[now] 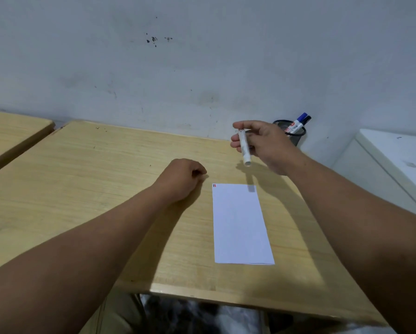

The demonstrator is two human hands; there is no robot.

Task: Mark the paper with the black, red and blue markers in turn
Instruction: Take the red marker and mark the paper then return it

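A white sheet of paper lies on the wooden desk, with small black and red marks at its top left corner. My right hand is raised above the desk beyond the paper and grips a white marker, its flat end pointing down; its cap colour is hidden by my fingers. My left hand rests on the desk left of the paper as a closed fist; I cannot see anything in it. A black mesh pen cup behind my right hand holds a blue-capped marker and a black-capped one.
The desk stands against a stained grey wall. A second wooden desk sits at the left, separated by a gap. A white cabinet or appliance stands to the right. The desk's front edge runs below the paper.
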